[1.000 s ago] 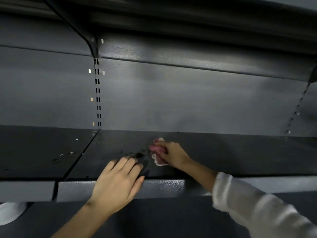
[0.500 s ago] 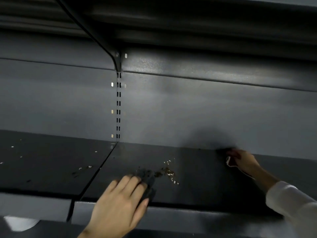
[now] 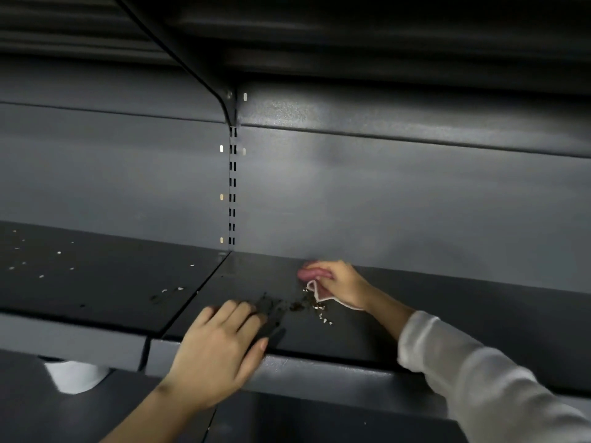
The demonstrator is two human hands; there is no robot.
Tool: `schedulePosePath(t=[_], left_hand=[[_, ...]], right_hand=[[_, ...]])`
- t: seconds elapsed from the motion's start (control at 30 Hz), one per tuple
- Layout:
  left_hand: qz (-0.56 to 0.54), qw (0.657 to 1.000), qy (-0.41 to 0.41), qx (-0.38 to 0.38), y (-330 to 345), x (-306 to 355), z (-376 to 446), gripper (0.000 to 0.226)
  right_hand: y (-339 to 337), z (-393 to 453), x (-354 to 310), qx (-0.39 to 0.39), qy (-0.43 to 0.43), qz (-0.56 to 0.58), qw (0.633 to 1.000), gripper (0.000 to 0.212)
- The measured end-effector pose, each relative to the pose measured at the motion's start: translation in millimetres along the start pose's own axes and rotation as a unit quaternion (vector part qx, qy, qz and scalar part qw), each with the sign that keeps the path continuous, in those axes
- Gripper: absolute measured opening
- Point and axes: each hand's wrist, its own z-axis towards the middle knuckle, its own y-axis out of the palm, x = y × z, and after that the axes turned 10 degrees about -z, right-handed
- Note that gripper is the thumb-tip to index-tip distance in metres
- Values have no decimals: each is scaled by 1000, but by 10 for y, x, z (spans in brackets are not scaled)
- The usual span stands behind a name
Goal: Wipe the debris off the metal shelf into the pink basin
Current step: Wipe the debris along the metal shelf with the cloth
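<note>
The dark metal shelf (image 3: 447,302) runs across the view. A small pile of brown and pale debris (image 3: 315,306) lies on it near the middle. My right hand (image 3: 342,282) is shut on a pink cloth (image 3: 308,274) with a white edge, pressed on the shelf close to the back wall, just behind the debris. My left hand (image 3: 220,350) lies flat over the shelf's front edge, left of the debris, fingers together on the surface. No pink basin is in view.
More pale crumbs (image 3: 41,260) are scattered on the adjoining shelf panel (image 3: 96,282) to the left. A slotted upright (image 3: 232,187) divides the back wall. Another shelf (image 3: 351,43) overhangs above. A white object (image 3: 75,375) shows below the left panel.
My right hand with the cloth has swept back left along the rear of the shelf to the debris pile. The left hand stays at the front edge. The view has shifted left.
</note>
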Motion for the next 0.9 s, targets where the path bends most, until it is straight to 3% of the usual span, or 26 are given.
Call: schedulePosePath(t=[0.07,0.13,0.23,0.3,0.4,0.53,0.67,0.77,0.9], left_hand=[[13,1000,-13,17,-67,-131,-89,40],[28,999,-26,35,-157,-344,-223,51],[29,997,-51,53,-307,-750,-467,74],[22,996,-60,64,-336,-966,-599,77],[3,997,-38,73,-301,-1159,-742,70],[-5,996,-18,87,-238,-1220,-767,36],[-18,994,-28,108,-180,-1191,-771,33],[-8,994,-21,110,-174,-1215,-788,34],[5,995,8,96,-204,-1332,-827,35]], right_hand=[[-106,-140,-23,36,23,95,995,28],[-311,-356,88,111,71,81,988,31],[-561,-711,397,167,185,-60,966,40],[-559,-888,439,158,270,-137,940,38],[-263,-858,63,148,326,-166,919,39],[254,-602,-622,179,328,-166,913,36],[703,-240,-1146,166,276,-155,934,35],[921,-8,-1394,175,265,-74,945,39],[735,-72,-1370,253,288,37,923,37]])
